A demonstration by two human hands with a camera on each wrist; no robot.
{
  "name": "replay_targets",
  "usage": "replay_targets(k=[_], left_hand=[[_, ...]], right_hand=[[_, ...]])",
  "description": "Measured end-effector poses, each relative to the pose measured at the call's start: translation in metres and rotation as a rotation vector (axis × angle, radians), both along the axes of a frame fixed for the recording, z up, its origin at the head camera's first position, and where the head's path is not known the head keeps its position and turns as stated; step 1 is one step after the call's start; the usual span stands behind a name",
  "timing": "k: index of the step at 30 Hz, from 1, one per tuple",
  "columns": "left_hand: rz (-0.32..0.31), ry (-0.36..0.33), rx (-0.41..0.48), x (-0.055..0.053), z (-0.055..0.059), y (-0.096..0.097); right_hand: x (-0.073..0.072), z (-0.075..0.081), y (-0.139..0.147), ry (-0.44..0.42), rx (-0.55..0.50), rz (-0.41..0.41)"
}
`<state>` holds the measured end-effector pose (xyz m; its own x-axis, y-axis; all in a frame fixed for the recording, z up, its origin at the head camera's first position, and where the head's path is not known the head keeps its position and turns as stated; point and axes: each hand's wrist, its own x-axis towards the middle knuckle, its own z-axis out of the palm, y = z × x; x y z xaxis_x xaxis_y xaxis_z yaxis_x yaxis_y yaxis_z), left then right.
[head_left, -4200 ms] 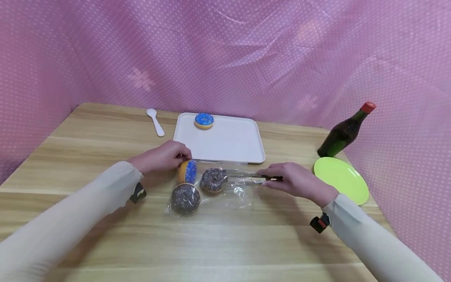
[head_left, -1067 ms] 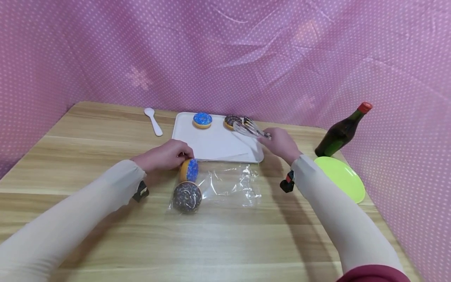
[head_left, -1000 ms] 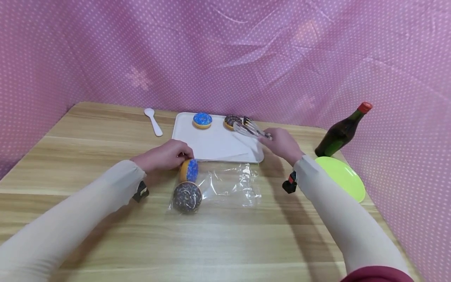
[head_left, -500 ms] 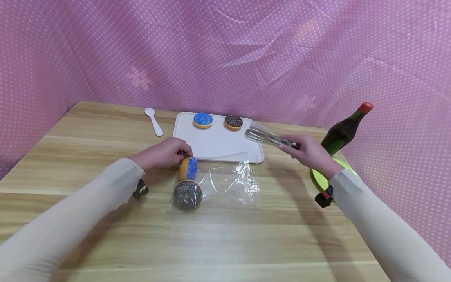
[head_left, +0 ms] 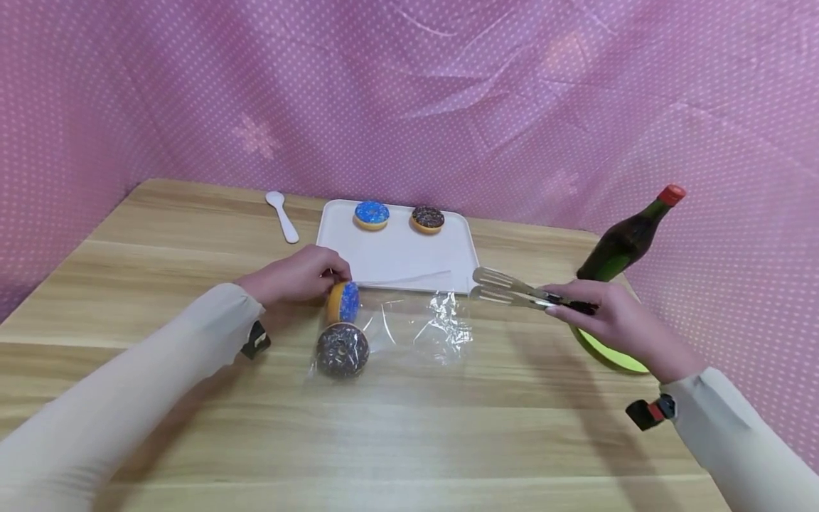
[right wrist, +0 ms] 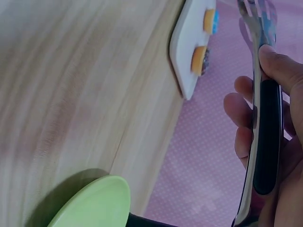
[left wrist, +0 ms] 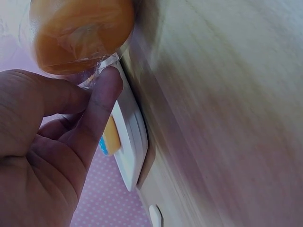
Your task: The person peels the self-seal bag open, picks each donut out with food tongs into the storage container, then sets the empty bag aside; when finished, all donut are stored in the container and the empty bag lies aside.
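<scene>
My left hand (head_left: 297, 276) pinches the edge of a clear plastic bag (head_left: 409, 331); the left wrist view shows thumb and finger meeting on the film. Inside the bag, a blue-frosted donut (head_left: 343, 303) stands on edge beside that hand, and a chocolate donut (head_left: 343, 350) lies nearer the front. Metal tongs (head_left: 512, 288) with dark handles are gripped in my right hand (head_left: 614, 316), over the table right of the bag, with nothing between their slotted tips. On the white tray (head_left: 397, 259) sit another blue donut (head_left: 372, 215) and another chocolate donut (head_left: 428, 220).
A white spoon (head_left: 283, 217) lies left of the tray. At the right, a dark green bottle (head_left: 623, 245) with a red cap stands behind a lime-green plate (head_left: 617, 355), which my right hand partly hides. Pink dotted cloth (head_left: 409, 107) hangs behind the table.
A chocolate donut moved from the bag to the tray with the tongs, which released it. My right hand then drew the tongs back right and nearer. The left hand stayed at the bag.
</scene>
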<state>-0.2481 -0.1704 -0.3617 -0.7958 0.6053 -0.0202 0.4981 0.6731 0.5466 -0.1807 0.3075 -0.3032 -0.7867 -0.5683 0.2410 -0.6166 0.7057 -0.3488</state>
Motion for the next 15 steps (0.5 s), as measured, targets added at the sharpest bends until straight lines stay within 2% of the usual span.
replay_targets(k=[4, 10, 15], left_hand=[[-0.006, 0.009, 0.006, 0.001, 0.0, 0.0], [-0.002, 0.006, -0.01, 0.001, 0.0, 0.001], [-0.013, 0.009, -0.011, 0.001, 0.001, 0.002]], right_hand=[[0.013, 0.001, -0.001, 0.074, 0.016, 0.053], [0.02, -0.006, -0.007, 0.18, 0.088, 0.093], [0.022, -0.019, -0.016, 0.156, 0.146, 0.086]])
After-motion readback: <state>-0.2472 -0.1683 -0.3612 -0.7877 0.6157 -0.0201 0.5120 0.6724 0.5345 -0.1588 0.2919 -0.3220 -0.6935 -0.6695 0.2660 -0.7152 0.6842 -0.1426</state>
